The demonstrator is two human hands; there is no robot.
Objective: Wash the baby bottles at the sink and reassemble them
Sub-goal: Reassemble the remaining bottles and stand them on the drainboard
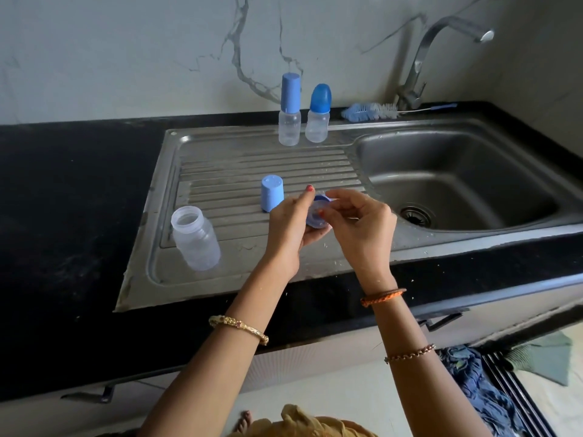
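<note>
My left hand [291,223] grips a blue screw ring [316,216] above the steel drainboard [239,171]. My right hand [362,220] pinches a clear teat [331,200] at the ring's top; most of the teat is hidden by my fingers. An open clear bottle body [195,238] stands without a top at the drainboard's front left. A light blue cap [272,193] stands upside down just left of my left hand. Two assembled bottles stand at the back: one with a tall light blue cap [289,110], one with a rounded darker blue cap [318,113].
The sink basin [467,165] with its drain lies to the right, under a steel tap [441,42]. A blue and white bottle brush [372,111] lies on the black counter [72,190] behind the basin. Cloths lie on the floor at lower right.
</note>
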